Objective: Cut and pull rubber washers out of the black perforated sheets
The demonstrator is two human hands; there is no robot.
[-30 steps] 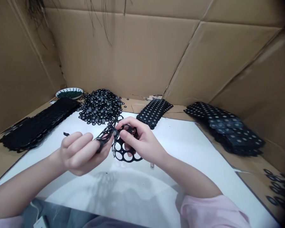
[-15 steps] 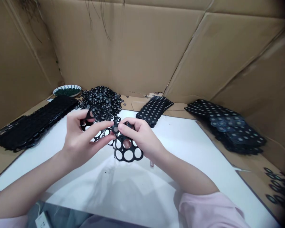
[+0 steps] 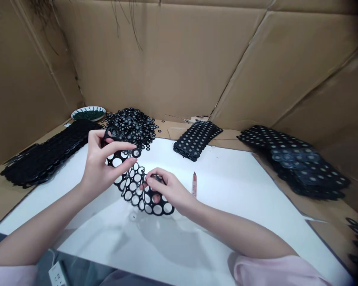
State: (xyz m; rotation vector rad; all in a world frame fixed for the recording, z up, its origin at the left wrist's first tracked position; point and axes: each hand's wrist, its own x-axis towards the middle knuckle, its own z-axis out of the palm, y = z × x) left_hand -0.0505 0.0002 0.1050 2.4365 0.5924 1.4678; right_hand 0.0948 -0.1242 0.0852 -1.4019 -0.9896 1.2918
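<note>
Between thumb and index finger, my left hand [image 3: 100,159] pinches a small black ring [image 3: 136,157]. A dark loop [image 3: 111,131] lies at its curled fingers; I cannot tell whether it is part of the same work. My right hand [image 3: 170,188] is closed on a black openwork strip [image 3: 133,186] of joined rings, which hangs just above the white board and stretches left behind my left hand. The pinching fingertips of my right hand are at the strip's upper edge, and whether they also hold a thread or needle is too small to see.
A pile of loose black rings [image 3: 131,123] sits behind my left hand. A bowl of green bits [image 3: 88,114] stands at back left. Stacked black strips lie left [image 3: 47,153], centre [image 3: 197,139] and right [image 3: 298,163]. A pointed marker-like stick [image 3: 194,184] rests on the white board [image 3: 226,190]. Cardboard walls [image 3: 167,59] surround it.
My hands have moved apart, the right one lower with the strip and the left holding the small ring up and away. The stick on the board has come into view.
</note>
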